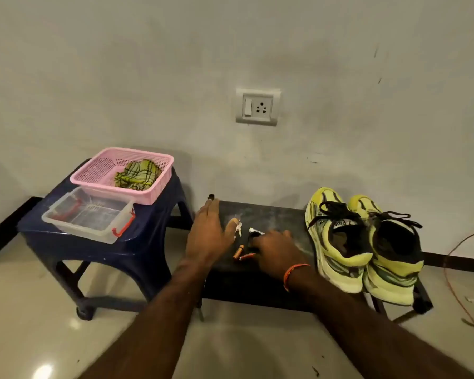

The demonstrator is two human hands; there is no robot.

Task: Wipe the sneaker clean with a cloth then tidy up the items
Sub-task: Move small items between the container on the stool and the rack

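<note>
Two yellow-green sneakers [361,242] with black laces stand side by side at the right end of a low dark bench [274,214]. A green checked cloth [137,173] lies crumpled in a pink basket [99,170] on a blue stool. On the bench lie two small orange batteries [241,253], a small key [239,229] and a silver and black object [255,232]. My left hand [208,233] hovers flat with fingers apart just left of these items. My right hand [274,250] rests palm down over them, fingers on the black object; a firm grip cannot be made out.
A clear plastic box [88,217] with red latches sits in front of the pink basket on the blue stool [137,242]. A wall socket [257,106] is above the bench. An orange cable [460,269] trails over the tiled floor at right.
</note>
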